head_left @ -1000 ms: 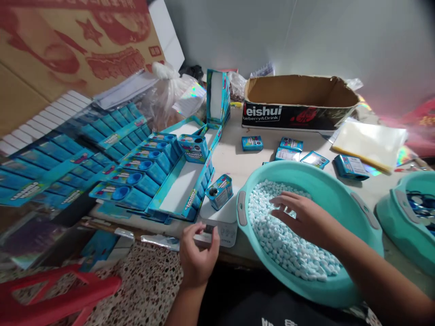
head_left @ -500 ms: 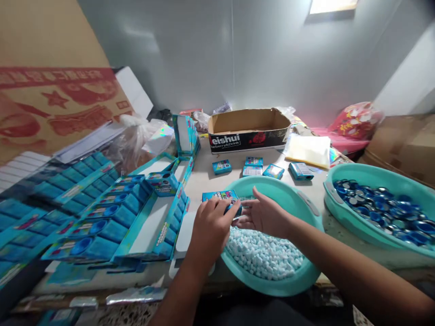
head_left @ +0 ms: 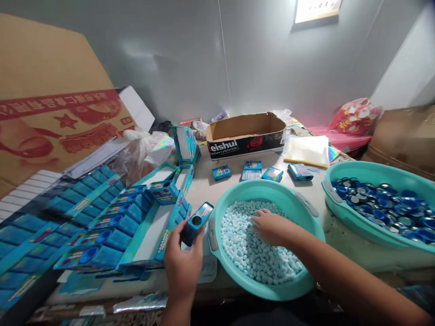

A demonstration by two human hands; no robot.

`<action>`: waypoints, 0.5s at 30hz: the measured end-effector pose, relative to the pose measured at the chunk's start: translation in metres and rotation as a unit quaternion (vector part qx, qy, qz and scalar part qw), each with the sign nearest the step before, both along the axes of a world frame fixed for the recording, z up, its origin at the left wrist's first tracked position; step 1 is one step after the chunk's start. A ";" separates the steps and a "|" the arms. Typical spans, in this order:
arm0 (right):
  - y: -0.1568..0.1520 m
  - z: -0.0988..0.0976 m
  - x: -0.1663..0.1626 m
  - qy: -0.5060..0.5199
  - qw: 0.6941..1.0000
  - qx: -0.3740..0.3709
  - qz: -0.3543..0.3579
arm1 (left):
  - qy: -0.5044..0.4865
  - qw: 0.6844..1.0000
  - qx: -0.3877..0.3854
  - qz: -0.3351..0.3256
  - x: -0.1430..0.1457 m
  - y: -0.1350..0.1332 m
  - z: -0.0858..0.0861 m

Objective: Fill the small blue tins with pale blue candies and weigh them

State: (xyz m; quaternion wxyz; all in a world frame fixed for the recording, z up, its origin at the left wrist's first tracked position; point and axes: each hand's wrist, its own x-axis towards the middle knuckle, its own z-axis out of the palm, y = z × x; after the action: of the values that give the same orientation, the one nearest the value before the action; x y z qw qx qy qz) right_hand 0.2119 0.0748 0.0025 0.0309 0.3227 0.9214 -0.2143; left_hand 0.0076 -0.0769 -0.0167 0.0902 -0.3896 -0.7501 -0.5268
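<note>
My left hand (head_left: 184, 253) is wrapped round a small blue candy box (head_left: 198, 222), held tilted with a dark round hole in its upper face. It hangs just left of a turquoise basin (head_left: 234, 284) filled with pale blue and white candies (head_left: 251, 258). Inside the basin, my right hand (head_left: 272, 226) is in the candies, palm down, its fingers bent together around some of them; the fingertips are partly hidden. A white scale-like device (head_left: 208, 270) shows partly beneath the basin's left edge and my left hand.
Display trays (head_left: 146, 240) with rows of blue boxes fill the left side. Several blue boxes (head_left: 272, 174) lie behind the basin, before an open carton (head_left: 246, 147). At right stands a second turquoise basin (head_left: 340, 213) of blue and silvery caps. Clear plastic sleeves (head_left: 306, 149) lie behind.
My right hand has left the box and gone down into the candies. My left hand has moved left and lower with the box, turning its holed face upward. The view has shifted slightly.
</note>
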 end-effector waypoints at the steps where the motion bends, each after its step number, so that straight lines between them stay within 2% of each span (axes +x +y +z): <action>1: -0.001 -0.002 0.001 0.006 1.000 -0.008 0.025 | -0.061 0.998 0.001 0.015 -0.004 -0.002 -0.010; 4: -0.004 -0.007 0.005 0.080 0.995 -0.029 0.043 | -0.165 0.985 -0.030 0.029 -0.013 -0.004 -0.032; 6: -0.004 -0.009 0.006 0.139 0.989 -0.043 0.037 | -0.185 0.979 -0.080 0.035 -0.015 -0.005 -0.040; 8: -0.002 -0.009 0.008 0.162 0.985 -0.045 0.040 | -0.185 0.977 -0.097 0.036 -0.013 -0.011 -0.046; 10: 0.000 -0.004 0.007 0.125 0.990 -0.035 0.054 | -0.150 0.986 -0.057 0.039 -0.010 -0.027 -0.054; 13: 0.000 0.007 0.005 0.018 0.998 -0.015 0.054 | -0.023 0.999 0.004 0.047 -0.009 -0.064 -0.071; 15: -0.002 0.014 0.003 -0.056 0.997 -0.012 0.047 | 0.000 0.996 0.024 0.080 -0.012 -0.089 -0.081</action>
State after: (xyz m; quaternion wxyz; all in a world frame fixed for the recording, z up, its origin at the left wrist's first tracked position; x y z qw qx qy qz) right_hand 0.2146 0.0727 0.0161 0.0959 0.2900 0.9299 -0.2051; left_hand -0.0047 -0.1656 -0.0976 0.1415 -0.3257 -0.7660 -0.5359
